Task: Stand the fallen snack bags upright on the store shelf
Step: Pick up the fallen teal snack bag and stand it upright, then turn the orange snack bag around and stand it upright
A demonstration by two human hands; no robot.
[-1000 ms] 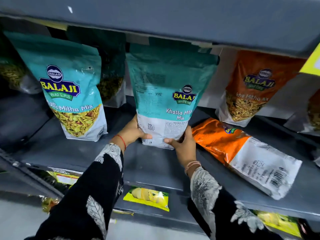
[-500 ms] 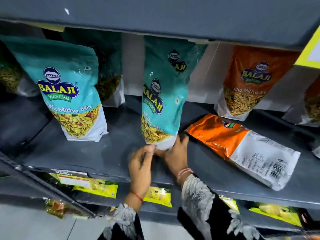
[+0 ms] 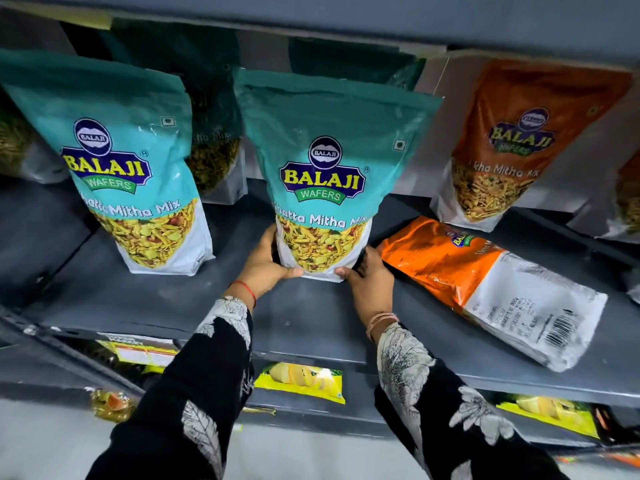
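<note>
A teal Balaji snack bag (image 3: 325,174) stands upright in the middle of the grey shelf (image 3: 145,299), its front facing me. My left hand (image 3: 266,268) grips its lower left corner and my right hand (image 3: 370,282) grips its lower right corner. To the right an orange snack bag (image 3: 485,285) lies flat on the shelf, back side up with the barcode toward me. Another teal bag (image 3: 128,168) stands upright on the left.
An orange bag (image 3: 512,147) stands at the back right, and darker teal bags (image 3: 214,143) stand behind the front row. The shelf above (image 3: 346,19) overhangs the bag tops. Yellow packets (image 3: 301,379) sit on the shelf below.
The teal bag was turned from back-facing through edge-on to front-facing, and both hands now hold its bottom corners. The orange bag stayed flat.
</note>
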